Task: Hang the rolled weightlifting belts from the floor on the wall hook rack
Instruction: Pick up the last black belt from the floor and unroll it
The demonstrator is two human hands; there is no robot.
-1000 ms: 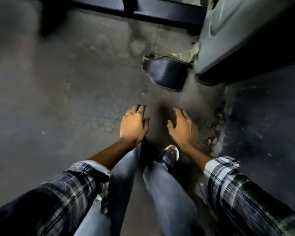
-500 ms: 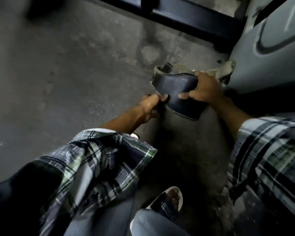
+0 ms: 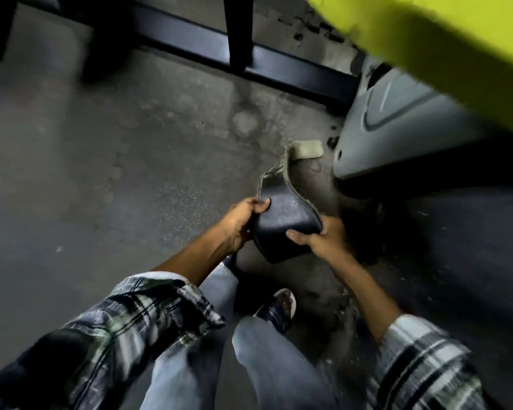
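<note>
One belt point(image 3: 285, 223) is off the floor point(image 3: 101, 173), gripped by my left hand point(image 3: 239, 223) and right hand point(image 3: 326, 238); I judge hanging remains.

- The weightlifting belt point(image 3: 288, 220) is dark, nearly black leather with a worn, frayed tan edge.
- It is partly unrolled, curved in a loose bend, and held up off the floor.
- Its pale strap end point(image 3: 307, 149) trails away beyond the wide black part.
</note>
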